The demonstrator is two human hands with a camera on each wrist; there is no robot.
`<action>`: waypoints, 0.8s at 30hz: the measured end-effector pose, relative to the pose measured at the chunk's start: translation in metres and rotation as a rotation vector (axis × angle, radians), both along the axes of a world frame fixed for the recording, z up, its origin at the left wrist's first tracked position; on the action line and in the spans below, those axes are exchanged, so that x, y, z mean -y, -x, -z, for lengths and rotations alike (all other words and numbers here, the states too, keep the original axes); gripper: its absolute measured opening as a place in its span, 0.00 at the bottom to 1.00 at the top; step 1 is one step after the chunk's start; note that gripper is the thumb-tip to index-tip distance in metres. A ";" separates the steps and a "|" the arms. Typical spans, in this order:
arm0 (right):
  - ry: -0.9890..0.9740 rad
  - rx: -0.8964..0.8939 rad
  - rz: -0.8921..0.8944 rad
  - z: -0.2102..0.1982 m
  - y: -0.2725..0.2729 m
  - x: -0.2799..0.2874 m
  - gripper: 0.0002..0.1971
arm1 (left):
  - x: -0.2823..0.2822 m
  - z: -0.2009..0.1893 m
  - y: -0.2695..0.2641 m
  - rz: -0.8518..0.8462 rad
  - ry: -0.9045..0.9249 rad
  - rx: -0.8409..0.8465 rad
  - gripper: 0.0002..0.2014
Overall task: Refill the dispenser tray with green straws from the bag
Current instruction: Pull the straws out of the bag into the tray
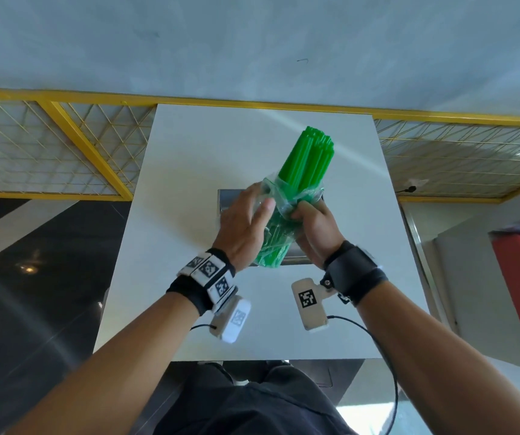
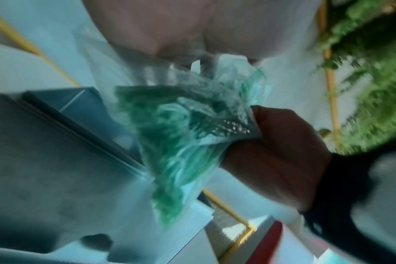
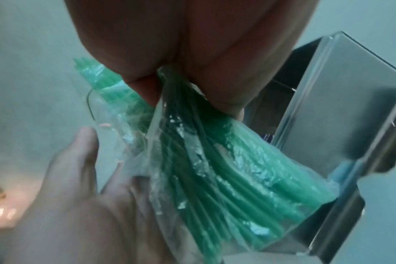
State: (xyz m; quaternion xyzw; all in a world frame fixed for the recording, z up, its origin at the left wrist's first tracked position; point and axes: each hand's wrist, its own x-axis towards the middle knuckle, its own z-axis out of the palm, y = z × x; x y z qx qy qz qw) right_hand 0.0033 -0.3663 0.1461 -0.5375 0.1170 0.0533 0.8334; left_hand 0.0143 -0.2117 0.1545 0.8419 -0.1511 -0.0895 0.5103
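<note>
Straws [image 1: 307,158], green and bundled, stand half out of the thin clear bag [image 1: 279,224] that your right hand [image 1: 313,227] grips at mid-length with curled fingers, while your left hand [image 1: 246,224] lies flat and relaxed against the bag's side, holding nothing. Beyond the grip their bare ends fan up and away from you; below it sits the steel dispenser tray [image 3: 341,125] on the white surface [image 1: 170,233]. Judging by looks, they're light, stiff and slippery, so squeeze the bundle itself mid-length, not the loose film.
</note>
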 end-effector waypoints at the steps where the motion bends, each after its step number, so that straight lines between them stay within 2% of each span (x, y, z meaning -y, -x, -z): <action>1: -0.040 -0.017 0.014 0.000 0.002 -0.001 0.26 | -0.004 0.001 0.004 0.048 -0.054 0.056 0.26; 5: -0.246 -0.140 0.087 0.005 0.002 -0.010 0.22 | -0.012 0.006 -0.005 0.136 -0.249 0.185 0.26; 9: -0.437 -0.283 0.164 0.017 0.002 -0.026 0.22 | -0.014 -0.005 -0.028 0.183 -0.423 0.128 0.19; 12: -0.617 -0.318 0.089 0.023 0.006 -0.036 0.23 | -0.016 -0.016 -0.048 0.284 -0.579 0.080 0.22; 15: -0.728 -0.346 0.023 0.021 0.011 -0.044 0.26 | -0.018 -0.029 -0.064 0.386 -0.655 0.052 0.22; 20: -0.796 -0.434 0.048 0.014 0.007 -0.044 0.29 | -0.005 -0.040 -0.087 0.506 -0.706 -0.082 0.24; 24: -0.735 -0.518 0.076 0.016 -0.003 -0.037 0.27 | 0.009 -0.034 -0.107 0.522 -0.751 -0.165 0.24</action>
